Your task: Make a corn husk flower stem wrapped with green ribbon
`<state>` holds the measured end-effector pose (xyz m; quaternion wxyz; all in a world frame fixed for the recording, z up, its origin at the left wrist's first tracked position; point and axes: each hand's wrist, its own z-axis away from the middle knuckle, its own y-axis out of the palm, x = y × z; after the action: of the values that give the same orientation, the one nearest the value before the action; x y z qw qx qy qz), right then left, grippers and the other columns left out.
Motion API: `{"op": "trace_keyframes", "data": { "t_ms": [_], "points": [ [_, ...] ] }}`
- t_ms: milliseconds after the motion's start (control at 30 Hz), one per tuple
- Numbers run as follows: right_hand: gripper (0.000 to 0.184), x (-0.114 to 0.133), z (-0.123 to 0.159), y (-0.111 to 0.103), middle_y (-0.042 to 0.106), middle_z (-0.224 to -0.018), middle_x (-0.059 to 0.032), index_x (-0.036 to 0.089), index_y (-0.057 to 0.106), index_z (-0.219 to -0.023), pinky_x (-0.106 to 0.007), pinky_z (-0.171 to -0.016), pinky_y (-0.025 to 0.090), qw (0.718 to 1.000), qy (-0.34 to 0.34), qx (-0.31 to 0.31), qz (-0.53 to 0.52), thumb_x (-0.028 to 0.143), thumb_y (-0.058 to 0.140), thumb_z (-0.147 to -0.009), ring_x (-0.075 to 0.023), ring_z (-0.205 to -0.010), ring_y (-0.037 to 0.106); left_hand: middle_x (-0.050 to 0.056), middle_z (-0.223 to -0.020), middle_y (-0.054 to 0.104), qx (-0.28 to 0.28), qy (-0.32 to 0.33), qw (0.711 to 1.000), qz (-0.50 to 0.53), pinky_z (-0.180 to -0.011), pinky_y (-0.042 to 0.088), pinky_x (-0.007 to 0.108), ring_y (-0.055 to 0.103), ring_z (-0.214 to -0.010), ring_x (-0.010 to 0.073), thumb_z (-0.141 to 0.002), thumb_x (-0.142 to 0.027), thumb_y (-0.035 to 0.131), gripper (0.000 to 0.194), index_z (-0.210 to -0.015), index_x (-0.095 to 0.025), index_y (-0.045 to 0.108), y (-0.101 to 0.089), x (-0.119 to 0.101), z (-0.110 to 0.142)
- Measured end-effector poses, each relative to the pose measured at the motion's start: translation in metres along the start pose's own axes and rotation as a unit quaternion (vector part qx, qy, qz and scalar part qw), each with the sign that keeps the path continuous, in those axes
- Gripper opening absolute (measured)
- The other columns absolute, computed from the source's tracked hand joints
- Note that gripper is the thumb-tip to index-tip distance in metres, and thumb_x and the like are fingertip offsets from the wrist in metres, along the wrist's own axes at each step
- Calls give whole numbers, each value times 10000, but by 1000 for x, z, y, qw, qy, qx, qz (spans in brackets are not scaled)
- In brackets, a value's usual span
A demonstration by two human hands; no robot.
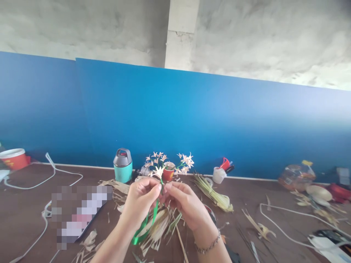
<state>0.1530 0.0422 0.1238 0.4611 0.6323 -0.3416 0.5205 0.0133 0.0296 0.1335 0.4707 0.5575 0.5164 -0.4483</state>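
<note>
In the middle of the head view, a pale husk-like craft flower (158,172) stands upright on a thin green stem. My left hand (142,195) pinches this stem just below the petals between thumb and forefinger. From the right, my right hand (183,201) closes on the same stem, its fingertips nearly meeting those of the left. A shiny green ribbon (142,233) hangs in a loop below my left hand; its upper end is hidden by the fingers. Dry husk strips (156,230) lie under both hands.
Behind my hands, more pale flowers (186,162) surround a small red pot (168,171). A teal flask (123,168), a husk bundle (216,195) and a white cup (219,175) stand or lie nearby. White cables (287,208) cross the brown table; a blue panel (192,117) rises behind.
</note>
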Motion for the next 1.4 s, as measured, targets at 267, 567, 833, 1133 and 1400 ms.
{"op": "trace_keyframes", "data": {
  "t_ms": [267,567,833,1133,1400],
  "points": [
    [238,-3,-1,4,551,-542,21,150,587,-617,-206,-421,158,998,19,-32,-59,340,720,-669,-57,-452,369,-39,-500,533,-9,4,1000,2,-379,269,187,376,-378,62,-686,-327,618,169,-629,-168,611,2,-1,2],
    [260,-1,7,9,526,-584,22,149,611,-661,-223,-525,313,992,-82,-88,49,388,684,-734,-97,-549,422,-76,-420,428,-43,10,998,46,-342,219,177,310,-335,44,-651,-323,653,175,-597,-163,609,7,6,2],
    [261,1,6,0,489,-601,31,154,658,-718,-226,-495,247,997,-51,-64,12,410,670,-766,-81,-538,363,-78,-398,463,62,-85,980,168,-325,113,140,262,-318,16,-624,-333,727,248,-568,-170,550,0,7,1],
    [202,-3,1,-11,556,-596,-8,127,668,-645,-252,-543,313,989,2,77,-127,308,720,-717,-103,-543,452,-59,-408,520,126,-128,964,195,-325,129,134,284,-317,3,-563,-315,776,283,-549,-164,538,7,7,5],
    [217,-2,1,-10,505,-539,20,125,638,-619,-248,-532,281,993,-4,56,-99,305,731,-699,-84,-498,392,-67,-421,490,116,-88,988,58,-348,139,168,268,-339,17,-633,-285,684,239,-526,-172,503,4,4,5]
  ]
}}
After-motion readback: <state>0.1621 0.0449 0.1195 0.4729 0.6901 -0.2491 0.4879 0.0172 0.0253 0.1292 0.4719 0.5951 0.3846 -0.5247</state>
